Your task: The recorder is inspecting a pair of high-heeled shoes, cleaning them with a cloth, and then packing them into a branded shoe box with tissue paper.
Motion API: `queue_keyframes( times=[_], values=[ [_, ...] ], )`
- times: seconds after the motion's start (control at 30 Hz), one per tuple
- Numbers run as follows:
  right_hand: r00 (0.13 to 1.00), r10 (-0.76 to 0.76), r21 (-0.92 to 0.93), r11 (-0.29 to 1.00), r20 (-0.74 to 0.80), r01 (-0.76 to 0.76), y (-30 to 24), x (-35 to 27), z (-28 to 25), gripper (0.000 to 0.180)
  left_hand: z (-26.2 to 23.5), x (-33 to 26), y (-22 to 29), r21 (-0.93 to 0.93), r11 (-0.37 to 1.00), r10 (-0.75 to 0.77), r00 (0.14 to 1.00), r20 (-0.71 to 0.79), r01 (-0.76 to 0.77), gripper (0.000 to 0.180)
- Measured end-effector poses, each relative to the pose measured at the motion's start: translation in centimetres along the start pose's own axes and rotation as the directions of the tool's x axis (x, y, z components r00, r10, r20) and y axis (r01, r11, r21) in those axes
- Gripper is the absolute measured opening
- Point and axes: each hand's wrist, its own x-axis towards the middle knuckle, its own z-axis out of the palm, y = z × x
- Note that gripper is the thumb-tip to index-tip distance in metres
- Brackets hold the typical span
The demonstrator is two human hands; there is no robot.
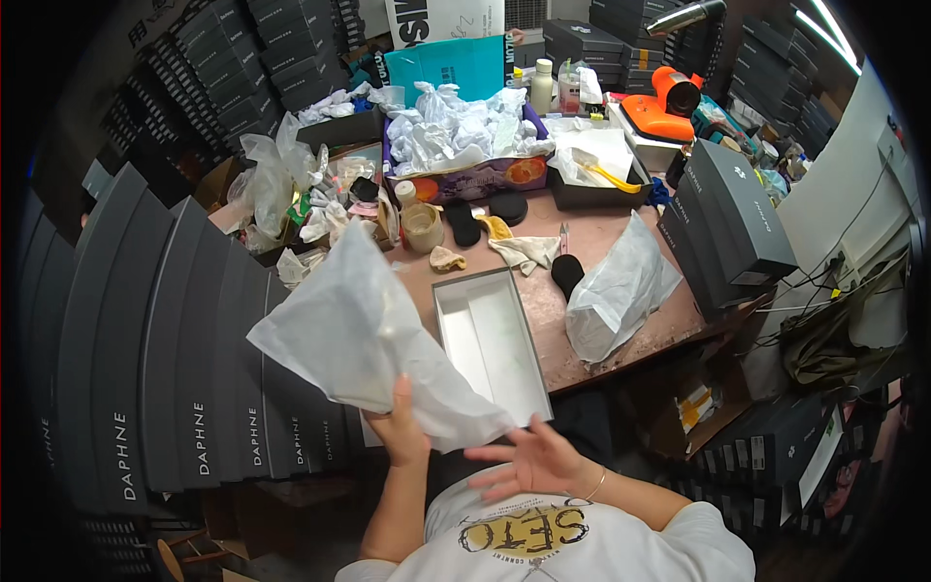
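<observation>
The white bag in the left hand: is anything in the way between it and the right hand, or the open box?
Nothing visible stands between the white bag and the right hand, open near its lower corner; contact is hard to tell. Nothing visible blocks the open box either; the bag partly overlaps it in view.

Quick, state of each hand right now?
Left hand: closed, holding a white bag.
Right hand: open, by the bag's lower corner; contact can't be told.

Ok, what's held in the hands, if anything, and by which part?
The left hand holds a white wrapper by its near edge; the right hand is open near its corner.
</observation>
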Motion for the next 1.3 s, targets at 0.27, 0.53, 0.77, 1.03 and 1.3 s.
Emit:
queue_keyframes(
  times=[0.27,0.53,0.77,1.03,1.3],
  values=[
    [0.297,-0.926,-0.705,0.37,-0.232,0.604,-5.2,-5.3,-0.7,0.059,3.9,-2.0,-1.8,0.436,0.875,-0.338,0.38,0.861,-0.211,0.052],
    [0.174,-0.971,-0.753,0.238,-0.165,0.614,-6.5,-6.8,1.4,0.059,5.3,6.6,-15.1,0.664,0.61,-0.571,0.821,-0.01,0.432,0.082],
    [0.417,-0.908,-0.85,0.252,-0.042,0.463,-7.1,-2.2,1.8,0.06,4.1,8.4,-9.3,0.562,0.816,-0.097,0.926,0.366,-0.137,0.022],
    [0.735,-0.553,-0.6,-0.452,-0.392,-0.66,-6.8,8.6,-4.5,0.073,0.5,11.2,5.0,0.667,0.663,0.266,0.94,0.215,-0.34,0.021],
    [0.756,-0.592,-0.654,-0.694,0.278,-0.303,-5.3,3.2,4.3,0.083,1.7,8.3,-7.8,0.378,0.926,-0.134,0.953,0.271,0.023,0.05]
  ],
)
